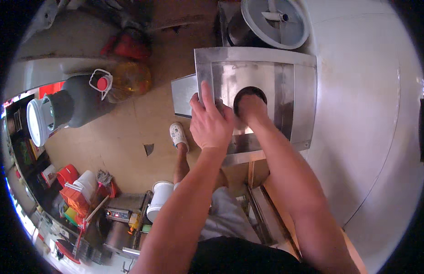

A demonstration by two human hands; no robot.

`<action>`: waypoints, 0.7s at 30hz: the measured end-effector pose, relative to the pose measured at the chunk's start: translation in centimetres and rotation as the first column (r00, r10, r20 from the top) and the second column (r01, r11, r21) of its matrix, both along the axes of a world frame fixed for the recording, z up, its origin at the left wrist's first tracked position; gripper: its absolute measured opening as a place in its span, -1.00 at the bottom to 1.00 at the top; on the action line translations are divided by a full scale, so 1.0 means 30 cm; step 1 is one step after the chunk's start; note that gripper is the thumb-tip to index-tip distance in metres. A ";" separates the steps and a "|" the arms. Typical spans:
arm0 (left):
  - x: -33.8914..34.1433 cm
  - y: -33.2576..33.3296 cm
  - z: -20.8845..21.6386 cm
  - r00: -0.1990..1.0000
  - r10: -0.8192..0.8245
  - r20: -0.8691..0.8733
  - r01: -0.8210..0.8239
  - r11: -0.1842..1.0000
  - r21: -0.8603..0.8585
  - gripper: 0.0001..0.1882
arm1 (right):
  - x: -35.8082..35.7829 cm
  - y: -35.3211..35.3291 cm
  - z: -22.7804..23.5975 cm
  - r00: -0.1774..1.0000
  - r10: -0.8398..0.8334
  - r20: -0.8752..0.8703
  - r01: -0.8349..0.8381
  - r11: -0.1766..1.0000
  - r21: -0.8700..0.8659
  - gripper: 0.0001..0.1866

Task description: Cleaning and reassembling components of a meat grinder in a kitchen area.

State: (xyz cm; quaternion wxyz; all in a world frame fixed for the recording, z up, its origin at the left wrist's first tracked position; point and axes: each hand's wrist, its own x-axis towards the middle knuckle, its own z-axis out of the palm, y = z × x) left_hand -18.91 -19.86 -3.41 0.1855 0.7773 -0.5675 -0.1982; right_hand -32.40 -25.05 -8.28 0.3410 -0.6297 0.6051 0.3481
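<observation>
A square stainless steel tray (255, 55) with a raised rim and a shiny sunken middle stands in front of me against the wall. Toward its centre is a dark round opening (255, 90). My right hand (253, 108) reaches down into that opening, so its fingers are hidden, along with anything they touch. At the tray's left rim rests my left hand (211, 122), its index finger stretched out along the metal and the others partly bent. Nothing shows in its grasp. A flat grey metal panel (183, 95) sticks out beyond the tray's left side.
A dark bucket with a grey lid (287, 32) stands behind the tray. Left on the brown floor (116, 141) are a red-capped oil jug (129, 82) and a grey gas cylinder (79, 102). A white bucket (160, 201) is near my legs; a pale wall (358, 114) borders the right.
</observation>
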 end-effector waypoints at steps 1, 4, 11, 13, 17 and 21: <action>-0.007 -0.008 0.005 1.000 -0.006 -0.012 0.006 1.000 -0.006 -0.22 | 0.001 -0.033 -0.023 1.000 -0.003 -0.007 0.003 1.000 0.000 -0.61; -0.019 -0.015 0.016 0.999 -0.003 -0.043 0.006 0.999 0.050 -0.20 | -0.036 -0.054 -0.196 0.996 0.024 -0.083 -0.028 0.999 -0.040 -0.63; 0.009 -0.005 0.001 0.999 0.001 -0.048 0.001 0.999 0.037 -0.17 | 0.037 -0.072 -0.142 0.997 0.049 -0.060 -0.046 0.998 0.047 -0.61; 0.005 -0.007 0.011 0.996 0.004 -0.086 -0.001 0.999 0.032 -0.16 | -0.002 -0.065 -0.147 0.994 0.092 -0.054 -0.093 0.995 -0.025 -0.64; 0.015 0.000 -0.005 0.998 0.023 -0.052 -0.018 0.997 0.076 -0.15 | -0.027 -0.036 -0.132 0.965 0.218 0.147 -0.232 0.969 0.085 -0.60; 0.023 -0.005 0.008 0.998 0.015 -0.061 -0.011 0.998 0.058 -0.17 | -0.022 0.010 -0.138 0.998 0.032 0.058 -0.026 0.995 -0.095 -0.71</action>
